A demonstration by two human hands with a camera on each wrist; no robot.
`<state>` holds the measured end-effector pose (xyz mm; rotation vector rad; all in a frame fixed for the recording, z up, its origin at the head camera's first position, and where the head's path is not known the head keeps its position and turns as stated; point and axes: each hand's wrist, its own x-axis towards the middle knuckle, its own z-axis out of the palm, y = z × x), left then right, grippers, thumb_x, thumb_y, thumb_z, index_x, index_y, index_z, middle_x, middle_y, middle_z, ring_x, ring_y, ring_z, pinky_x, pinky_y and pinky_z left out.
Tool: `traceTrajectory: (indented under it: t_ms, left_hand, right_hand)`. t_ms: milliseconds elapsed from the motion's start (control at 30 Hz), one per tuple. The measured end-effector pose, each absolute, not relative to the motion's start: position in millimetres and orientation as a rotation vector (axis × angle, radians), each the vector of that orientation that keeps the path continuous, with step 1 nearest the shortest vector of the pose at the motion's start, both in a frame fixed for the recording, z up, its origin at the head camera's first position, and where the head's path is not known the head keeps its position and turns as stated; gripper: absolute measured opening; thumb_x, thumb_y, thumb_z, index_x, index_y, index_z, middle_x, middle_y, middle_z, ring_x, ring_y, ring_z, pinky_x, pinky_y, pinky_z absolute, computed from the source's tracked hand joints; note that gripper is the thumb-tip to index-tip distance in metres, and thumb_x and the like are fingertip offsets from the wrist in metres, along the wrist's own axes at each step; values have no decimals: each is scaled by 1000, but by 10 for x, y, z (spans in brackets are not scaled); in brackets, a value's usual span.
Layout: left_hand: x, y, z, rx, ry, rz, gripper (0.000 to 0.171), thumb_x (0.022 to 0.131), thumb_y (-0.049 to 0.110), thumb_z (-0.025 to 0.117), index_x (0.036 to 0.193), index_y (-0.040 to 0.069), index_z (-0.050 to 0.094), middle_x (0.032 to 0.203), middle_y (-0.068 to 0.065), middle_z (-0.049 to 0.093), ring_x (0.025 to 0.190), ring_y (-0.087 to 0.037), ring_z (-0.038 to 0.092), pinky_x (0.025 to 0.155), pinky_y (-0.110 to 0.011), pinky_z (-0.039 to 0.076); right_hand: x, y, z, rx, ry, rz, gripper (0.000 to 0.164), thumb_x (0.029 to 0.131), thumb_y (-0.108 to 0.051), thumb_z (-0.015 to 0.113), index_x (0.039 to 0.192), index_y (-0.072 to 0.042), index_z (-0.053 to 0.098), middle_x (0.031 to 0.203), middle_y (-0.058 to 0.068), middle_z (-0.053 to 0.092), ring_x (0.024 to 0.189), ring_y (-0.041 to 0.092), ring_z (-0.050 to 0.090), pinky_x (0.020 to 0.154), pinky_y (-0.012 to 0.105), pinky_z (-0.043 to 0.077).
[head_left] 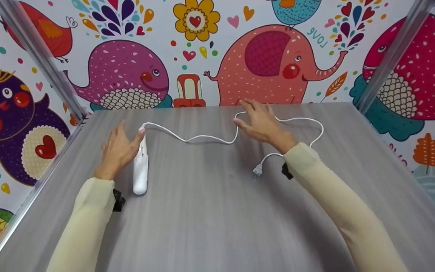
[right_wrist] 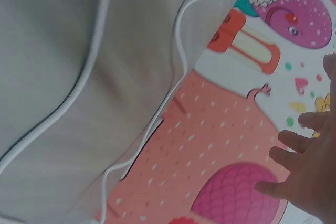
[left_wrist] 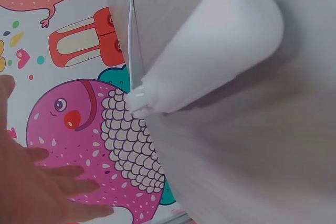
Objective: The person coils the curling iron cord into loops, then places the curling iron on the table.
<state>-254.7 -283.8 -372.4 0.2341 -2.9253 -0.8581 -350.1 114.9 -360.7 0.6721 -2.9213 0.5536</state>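
Note:
A white, slim corded appliance [head_left: 140,170], shaped like a hair straightener, lies lengthwise on the grey table, its rounded end toward me. My left hand [head_left: 119,149] hovers just left of its cord end, fingers spread; the left wrist view shows this hand [left_wrist: 44,187] apart from the appliance [left_wrist: 215,45]. The white cord [head_left: 206,136] runs in waves to the right and loops back to a two-pin plug [head_left: 257,170]. My right hand [head_left: 261,122] is over the cord near the back edge, fingers extended and holding nothing. Part of the cord is hidden beneath the right hand and sleeve.
The grey wood-grain table [head_left: 202,215] meets a wall [head_left: 217,49] printed with cartoon animals at the back. Metal posts [head_left: 40,56] stand at the left and right back corners. A dark wrist mount [head_left: 118,200] sits on the left sleeve.

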Motion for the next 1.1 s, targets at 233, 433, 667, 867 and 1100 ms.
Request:
traceTrajectory:
  t_ms: [233, 433, 667, 867, 1100]
  left_hand:
    - [-2489, -2913, -3806, 376, -2904, -981, 93, 99, 65, 36, 159, 0, 9, 161, -35, 16, 147, -54, 21, 117, -67, 20]
    - [-2475, -2937, -3888, 408, -2921, -1019, 87, 101, 54, 45, 156, -7, 17, 158, -36, 24, 146, -51, 25, 118, -60, 23]
    - [-2447, -2971, -4015, 440, -2982, -1088, 84, 101, 48, 49, 153, -12, 21, 154, -38, 30, 143, -51, 32, 117, -59, 28]
    - [-2432, -3005, -4103, 472, -3033, -1180, 90, 100, 51, 50, 154, -12, 16, 155, -39, 27, 144, -51, 30, 117, -59, 29]
    - [-2450, -2981, -4215, 416, -3066, -1189, 92, 97, 44, 60, 152, -16, 18, 147, -41, 39, 135, -48, 44, 113, -56, 36]
  right_hand:
    - [-3516, 802, -3608, 745, -2965, 632, 73, 97, -51, 54, 158, -17, 30, 161, 12, 32, 151, 31, 26, 124, 57, 12]
    - [-3568, 589, -3732, 787, -3022, 759, 70, 99, -43, 58, 157, -14, 33, 159, 14, 34, 147, 32, 34, 121, 54, 25]
    - [-3661, 501, -4016, 743, -3068, 934, 65, 99, -30, 61, 154, -5, 36, 157, 19, 38, 147, 34, 37, 120, 47, 30]
    - [-3699, 534, -4205, 763, -3069, 1044, 60, 99, -18, 60, 151, 3, 38, 154, 22, 45, 143, 35, 43, 118, 47, 33]
    - [-3689, 542, -4282, 719, -3127, 1197, 58, 99, -19, 61, 151, -1, 41, 151, 23, 48, 136, 34, 51, 115, 48, 38]
